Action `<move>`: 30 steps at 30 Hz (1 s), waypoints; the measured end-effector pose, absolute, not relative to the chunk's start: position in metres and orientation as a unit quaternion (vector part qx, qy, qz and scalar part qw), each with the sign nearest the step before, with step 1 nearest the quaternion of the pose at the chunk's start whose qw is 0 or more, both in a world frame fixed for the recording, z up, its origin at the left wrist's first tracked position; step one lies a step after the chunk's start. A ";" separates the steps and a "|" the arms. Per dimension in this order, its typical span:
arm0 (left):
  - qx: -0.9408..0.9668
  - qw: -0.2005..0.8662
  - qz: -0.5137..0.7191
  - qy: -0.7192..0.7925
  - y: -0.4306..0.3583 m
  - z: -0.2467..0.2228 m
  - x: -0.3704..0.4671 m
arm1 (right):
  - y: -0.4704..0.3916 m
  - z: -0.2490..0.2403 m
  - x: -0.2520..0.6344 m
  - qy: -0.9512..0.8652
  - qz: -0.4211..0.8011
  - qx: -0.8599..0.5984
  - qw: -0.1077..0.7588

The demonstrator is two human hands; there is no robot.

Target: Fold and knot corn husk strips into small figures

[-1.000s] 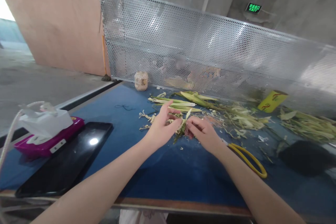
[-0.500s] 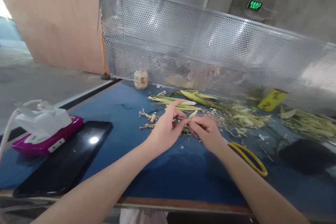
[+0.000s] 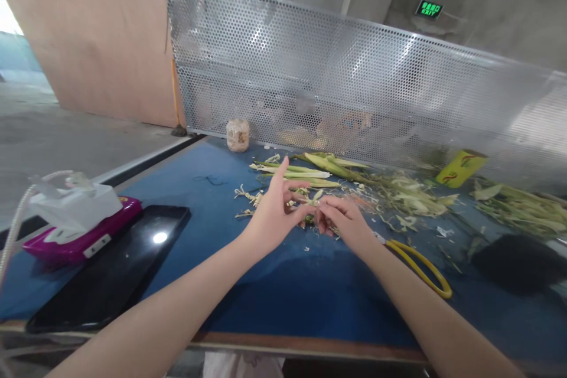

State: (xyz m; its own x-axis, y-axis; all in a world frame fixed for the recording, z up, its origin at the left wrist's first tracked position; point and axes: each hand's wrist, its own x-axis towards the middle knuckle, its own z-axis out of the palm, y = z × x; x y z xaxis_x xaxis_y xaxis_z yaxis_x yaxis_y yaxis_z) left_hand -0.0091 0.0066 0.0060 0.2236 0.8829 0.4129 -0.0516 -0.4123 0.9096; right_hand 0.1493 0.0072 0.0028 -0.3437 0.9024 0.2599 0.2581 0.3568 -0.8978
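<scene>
My left hand [image 3: 277,207] and my right hand [image 3: 343,218] meet over the middle of the blue table. Between their fingertips is a small pale green strip of corn husk [image 3: 318,195], mostly hidden by the fingers. The right thumb and fingers pinch it. On the left side, the thumb presses in at the strip while the index finger points up. Small knotted husk pieces [image 3: 252,196] lie just left of and under the hands. Behind them are long green husk leaves [image 3: 305,174]. Yellow-handled scissors [image 3: 420,266] rest beside my right forearm, their blades largely hidden.
At left lie a black phone [image 3: 119,266] and a magenta device [image 3: 84,242] with a white plug adapter on it. A roll of twine [image 3: 238,135] stands by the perforated metal screen [image 3: 287,59]. Toward the right are dried husks [image 3: 411,195], a yellow can [image 3: 460,168] and a dark object [image 3: 518,263].
My left index finger has lifted from pointing rightward to pointing up, and the left fingers have spread. My right hand stays almost in place, still pinching the strip.
</scene>
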 end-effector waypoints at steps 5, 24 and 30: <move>0.636 0.375 0.572 0.358 0.008 0.006 -0.010 | 0.007 0.004 0.149 -0.712 0.401 -0.363 0.447; 0.785 0.185 0.470 0.359 0.003 0.007 -0.015 | 0.010 -0.003 0.146 -0.744 0.313 -0.380 0.452; 0.801 0.171 0.428 0.382 0.004 0.008 -0.016 | 0.011 -0.001 0.148 -0.793 0.154 -0.418 0.415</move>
State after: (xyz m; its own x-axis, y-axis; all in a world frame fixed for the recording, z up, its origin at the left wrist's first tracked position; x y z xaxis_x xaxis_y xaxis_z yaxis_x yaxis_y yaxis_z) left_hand -0.0159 0.0038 0.0075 0.3422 0.7580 0.5553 0.4661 -0.6500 0.6002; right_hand 0.1483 0.0111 -0.0006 -0.3048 0.7916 0.5295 0.5353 0.6022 -0.5922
